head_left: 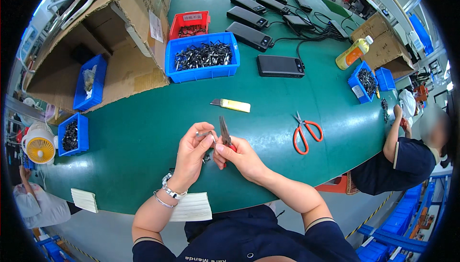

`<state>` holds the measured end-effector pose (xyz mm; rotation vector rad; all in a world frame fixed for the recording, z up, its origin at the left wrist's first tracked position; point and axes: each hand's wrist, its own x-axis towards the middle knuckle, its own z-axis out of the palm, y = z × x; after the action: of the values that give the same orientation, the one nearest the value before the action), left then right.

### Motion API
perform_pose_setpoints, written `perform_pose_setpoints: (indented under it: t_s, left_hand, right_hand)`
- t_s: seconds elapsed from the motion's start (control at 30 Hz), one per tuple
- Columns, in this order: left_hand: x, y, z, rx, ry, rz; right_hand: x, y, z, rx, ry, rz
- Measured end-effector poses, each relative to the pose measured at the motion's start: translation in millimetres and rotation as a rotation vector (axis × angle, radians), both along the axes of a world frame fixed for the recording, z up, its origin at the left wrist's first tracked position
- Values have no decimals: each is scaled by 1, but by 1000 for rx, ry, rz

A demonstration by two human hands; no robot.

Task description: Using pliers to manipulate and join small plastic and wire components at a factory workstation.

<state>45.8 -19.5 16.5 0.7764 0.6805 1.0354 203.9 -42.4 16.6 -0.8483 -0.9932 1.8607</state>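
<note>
Over the near middle of the green table, my left hand [191,151] pinches a small metallic piece [204,134] between thumb and fingers. Its exact kind is too small to tell. My right hand [242,158] is closed around needle-nose pliers [224,130] with red handles, their dark jaws pointing up and away from me. Both hands meet at the fingertips. Small dark parts [207,158] show just below them, partly hidden. Beyond the hands lies a yellow utility knife [235,105]. Red-handled scissors [306,133] lie to the right, blades slightly apart.
A blue bin [202,77] of small black-and-metal parts stands ahead, with a red bin [206,16] behind it. Black power banks [280,66] with cables fill the far side. A large cardboard box [139,77] stands left. At right are a bottle [352,55] and a co-worker [400,166].
</note>
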Motion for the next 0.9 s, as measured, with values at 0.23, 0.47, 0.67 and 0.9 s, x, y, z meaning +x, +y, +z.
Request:
perform_pose_setpoints:
  t_s: [0.23,0.47,0.67,0.9]
  left_hand:
    - [-1,1,-8,10,-4,-3]
    - [-4,7,-10,0,-48,-41]
    - [-6,7,-11,54,-23,-41]
    - [-5,5,-8,42,-34,-39]
  right_hand:
    - [0,-2,-6,34,-96,-29]
    - [1,2,0,70,-99,-53]
    - [1,1,2,74,-136,-57]
    - [0,-1,0,176,-299,-130]
